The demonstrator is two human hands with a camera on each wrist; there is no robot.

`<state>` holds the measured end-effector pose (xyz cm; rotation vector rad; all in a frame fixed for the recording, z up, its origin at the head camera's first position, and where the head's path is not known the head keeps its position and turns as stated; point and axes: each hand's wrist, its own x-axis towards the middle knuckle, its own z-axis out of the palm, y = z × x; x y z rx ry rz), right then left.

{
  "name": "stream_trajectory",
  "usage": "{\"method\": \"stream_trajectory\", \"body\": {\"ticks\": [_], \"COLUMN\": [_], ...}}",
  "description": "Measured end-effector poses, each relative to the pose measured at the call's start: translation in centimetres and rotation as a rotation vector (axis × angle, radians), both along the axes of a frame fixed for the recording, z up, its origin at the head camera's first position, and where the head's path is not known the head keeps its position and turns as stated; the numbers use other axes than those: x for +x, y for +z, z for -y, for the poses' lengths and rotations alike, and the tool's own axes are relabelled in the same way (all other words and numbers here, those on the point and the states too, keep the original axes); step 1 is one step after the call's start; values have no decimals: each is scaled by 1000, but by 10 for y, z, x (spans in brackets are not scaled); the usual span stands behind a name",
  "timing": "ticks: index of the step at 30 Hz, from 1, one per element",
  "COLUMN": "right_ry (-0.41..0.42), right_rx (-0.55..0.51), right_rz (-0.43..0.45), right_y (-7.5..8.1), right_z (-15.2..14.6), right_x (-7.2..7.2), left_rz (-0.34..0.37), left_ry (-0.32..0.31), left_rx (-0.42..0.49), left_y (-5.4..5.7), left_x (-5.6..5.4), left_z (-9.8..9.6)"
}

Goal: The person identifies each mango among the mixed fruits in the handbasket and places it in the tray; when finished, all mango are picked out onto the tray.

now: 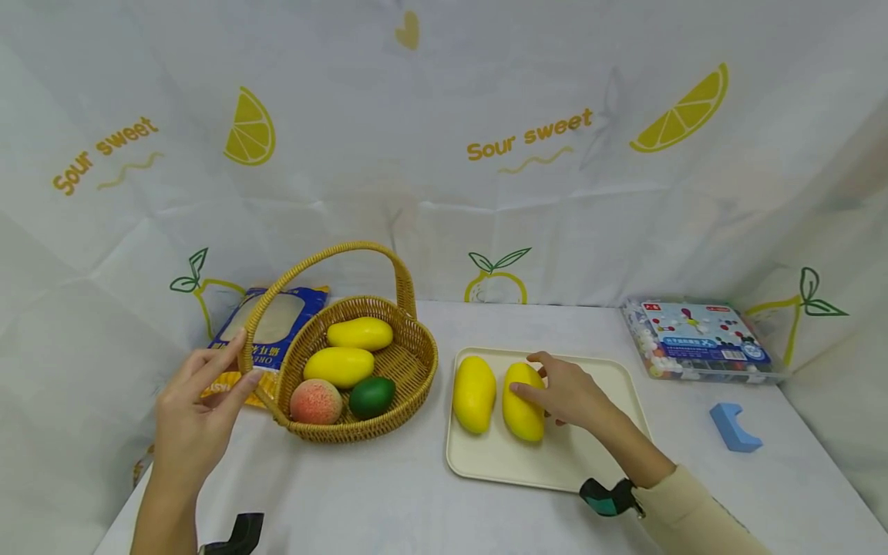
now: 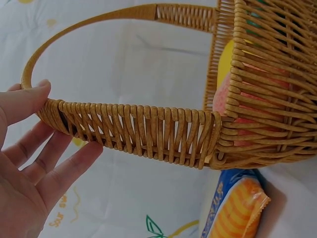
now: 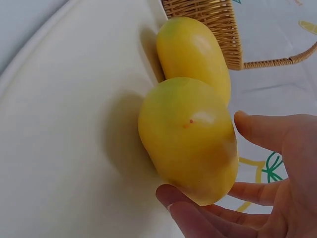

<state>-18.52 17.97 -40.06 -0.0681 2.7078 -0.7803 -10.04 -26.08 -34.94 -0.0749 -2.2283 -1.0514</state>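
Yellow and smooth, one mango [image 1: 522, 412] sits over the middle of the cream tray [image 1: 486, 459], with the right hand [image 1: 572, 393] curled about it, thumb on one side and fingers on the other. Whether the fruit is at all lifted, I cannot tell. Just left of it on the tray lies the second mango [image 1: 475, 395], with a narrow gap between the two in the head view. The left hand [image 1: 197, 405] pinches the handle [image 1: 329, 253] of the wicker basket [image 1: 364, 433] on its left side, the thumb on one face and the fingers on the other (the left wrist view shows this most plainly). The basket stands on the white surface [image 1: 388, 501], left of the tray and apart from it. Inside, the peach [image 1: 316, 401] lies at the front left, with the dark green fruit [image 1: 372, 397] beside it; behind these are the third mango [image 1: 338, 368] and, further back, the fourth mango [image 1: 360, 334]. Behind the basket on the left is the blue and orange bag [image 1: 305, 302], partly hidden. Well to the right of the tray, the blue block [image 1: 734, 428] lies in front of the clear box [image 1: 704, 339], which is near the printed cloth [image 1: 416, 177].
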Motion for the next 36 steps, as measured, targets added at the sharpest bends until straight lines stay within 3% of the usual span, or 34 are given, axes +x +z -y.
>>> {"method": "stream_trajectory", "body": {"ticks": [7, 15, 27, 36], "right_ry": [27, 51, 108, 242], "right_rx": [39, 161, 76, -9], "right_rz": [-1, -86, -192, -164], "right_y": [5, 29, 53, 58], "right_z": [-4, -7, 21, 65], "right_x": [-3, -12, -25, -33], "left_rz": [-10, -31, -21, -37], "left_ry": [-4, -29, -27, -40], "left_rx": [2, 8, 13, 9], "left_y": [0, 0, 0, -1], "left_x": [0, -1, 0, -1], "left_z": [1, 1, 3, 2]}}
